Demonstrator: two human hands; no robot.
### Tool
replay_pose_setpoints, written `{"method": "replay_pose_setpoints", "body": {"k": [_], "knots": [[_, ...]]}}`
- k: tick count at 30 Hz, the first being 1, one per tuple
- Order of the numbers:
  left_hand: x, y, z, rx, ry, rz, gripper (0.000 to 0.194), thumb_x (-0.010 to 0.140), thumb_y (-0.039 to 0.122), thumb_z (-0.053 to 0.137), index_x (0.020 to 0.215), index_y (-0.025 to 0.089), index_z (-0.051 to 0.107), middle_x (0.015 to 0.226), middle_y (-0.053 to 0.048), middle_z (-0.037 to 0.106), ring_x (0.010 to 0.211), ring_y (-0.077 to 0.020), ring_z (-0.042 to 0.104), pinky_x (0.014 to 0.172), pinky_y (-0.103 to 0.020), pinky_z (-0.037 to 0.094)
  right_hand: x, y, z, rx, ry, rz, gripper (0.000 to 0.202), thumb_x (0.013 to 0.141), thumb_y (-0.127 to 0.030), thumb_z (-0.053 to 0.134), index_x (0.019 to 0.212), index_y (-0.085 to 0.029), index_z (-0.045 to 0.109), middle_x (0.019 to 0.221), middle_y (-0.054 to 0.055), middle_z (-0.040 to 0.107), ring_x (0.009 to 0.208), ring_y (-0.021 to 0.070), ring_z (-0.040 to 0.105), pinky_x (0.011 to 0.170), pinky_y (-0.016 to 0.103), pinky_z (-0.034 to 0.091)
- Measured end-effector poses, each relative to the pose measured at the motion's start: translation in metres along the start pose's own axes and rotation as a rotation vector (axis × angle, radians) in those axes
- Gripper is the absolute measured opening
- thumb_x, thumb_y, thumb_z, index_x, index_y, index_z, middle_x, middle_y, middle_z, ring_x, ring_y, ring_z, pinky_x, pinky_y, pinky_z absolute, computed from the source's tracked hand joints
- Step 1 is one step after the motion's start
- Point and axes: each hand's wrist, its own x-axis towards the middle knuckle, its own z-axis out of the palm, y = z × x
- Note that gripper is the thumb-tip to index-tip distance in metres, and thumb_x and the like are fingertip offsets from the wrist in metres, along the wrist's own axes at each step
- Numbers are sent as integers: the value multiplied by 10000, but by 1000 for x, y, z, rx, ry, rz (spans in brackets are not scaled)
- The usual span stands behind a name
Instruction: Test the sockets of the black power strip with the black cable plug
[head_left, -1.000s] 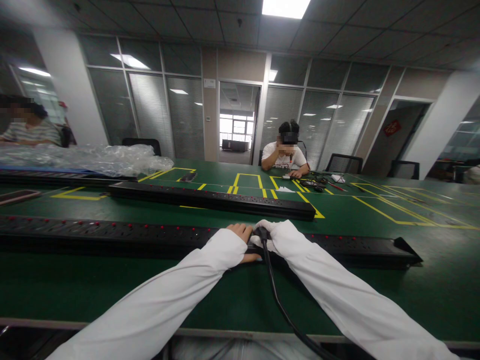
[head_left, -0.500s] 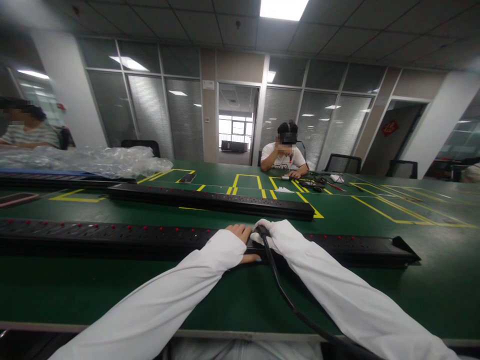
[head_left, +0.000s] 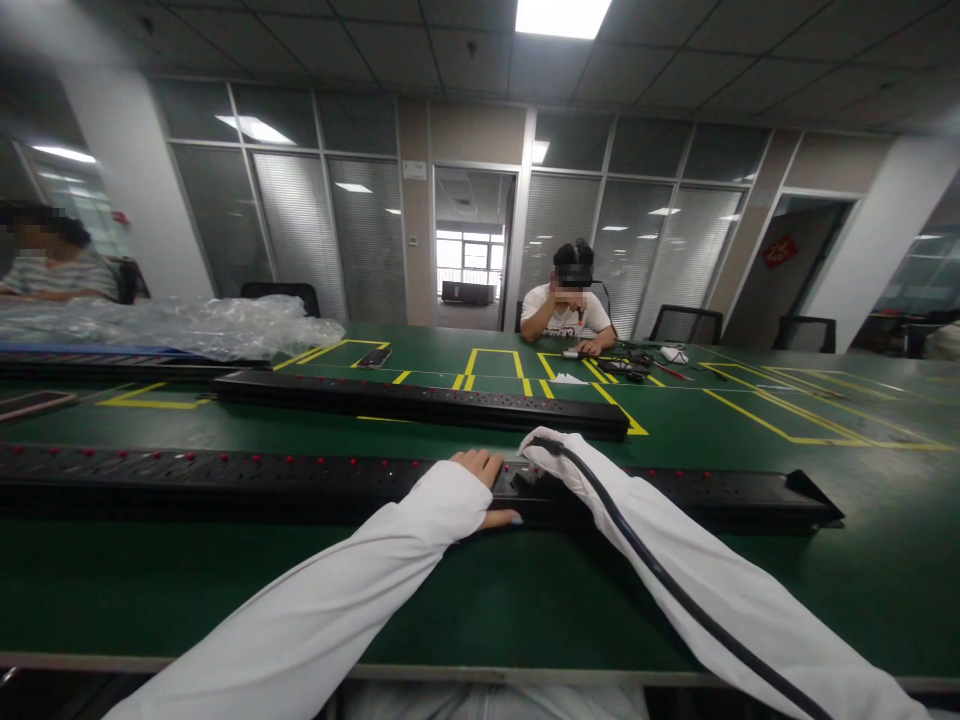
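Note:
A long black power strip (head_left: 300,490) with a row of red dots lies across the green table. My left hand (head_left: 484,480) is wrapped over its middle, fingers on top and thumb along the near side. Just to the right, my right hand (head_left: 546,455), in a white glove, grips the end of a thick black cable (head_left: 652,560) above the strip. The cable runs back over my right forearm. The plug at its end is mostly hidden by the hand.
A second black strip (head_left: 420,400) lies behind the first. Clear plastic wrap (head_left: 165,325) covers the far left. A phone (head_left: 375,356) and cables (head_left: 634,365) lie farther back. One person (head_left: 570,305) sits opposite, another (head_left: 56,260) at the left.
My right hand has lifted and turned a little over the strip, and the cable has swung right onto my forearm. My left hand stays in place.

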Motion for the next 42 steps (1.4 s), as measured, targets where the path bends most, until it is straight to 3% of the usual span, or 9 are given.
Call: {"method": "replay_pose_setpoints", "body": {"k": [6, 14, 19, 25, 31, 38, 42], "knots": [[6, -5, 12, 15, -28, -12, 733, 610, 725, 340, 1067, 158, 419, 901, -97, 516, 799, -252, 491, 714, -357, 383, 1, 8, -15, -59, 89, 15, 223, 717, -346, 422, 800, -191, 559, 680, -5, 581, 589, 83, 523, 573, 188, 402], [8, -8, 18, 19, -37, -7, 745, 603, 732, 339, 1075, 159, 412, 911, -98, 509, 805, -251, 489, 718, -359, 382, -8, 2, -22, -193, 11, 72, 182, 701, -309, 439, 770, -193, 561, 596, -26, 576, 539, 65, 514, 536, 156, 377], [9, -7, 20, 30, -35, -20, 756, 591, 737, 347, 1071, 156, 413, 904, -96, 508, 798, -250, 488, 711, -357, 380, -9, 5, -24, -372, 22, 12, 248, 711, -406, 445, 823, -224, 572, 607, -30, 580, 519, 62, 496, 521, 158, 348], [9, -7, 18, 27, -40, -19, 749, 597, 733, 340, 1071, 158, 413, 892, -95, 517, 798, -251, 492, 708, -353, 377, -12, 12, -31, -424, -69, -140, 349, 758, -470, 368, 935, -227, 546, 641, -10, 575, 552, 69, 493, 512, 154, 313], [4, -4, 13, 29, 31, -8, 710, 634, 715, 313, 1072, 165, 408, 877, -83, 518, 804, -237, 490, 714, -335, 374, -13, 14, -31, -436, -75, -149, 365, 767, -487, 349, 952, -233, 535, 637, -12, 565, 550, 70, 486, 512, 156, 297], [9, -8, 20, 31, -21, -10, 754, 592, 745, 317, 1057, 160, 421, 882, -93, 521, 769, -249, 496, 680, -351, 386, -9, 24, -27, -423, -74, -169, 369, 766, -496, 351, 948, -232, 533, 632, -16, 574, 543, 67, 483, 511, 162, 292], [9, -9, 21, 23, -17, -3, 755, 593, 744, 314, 1060, 159, 419, 882, -94, 521, 768, -250, 497, 678, -352, 389, -4, 35, -18, -455, 18, -148, 333, 747, -495, 382, 899, -247, 543, 578, -38, 557, 502, 60, 472, 491, 163, 272]]}}
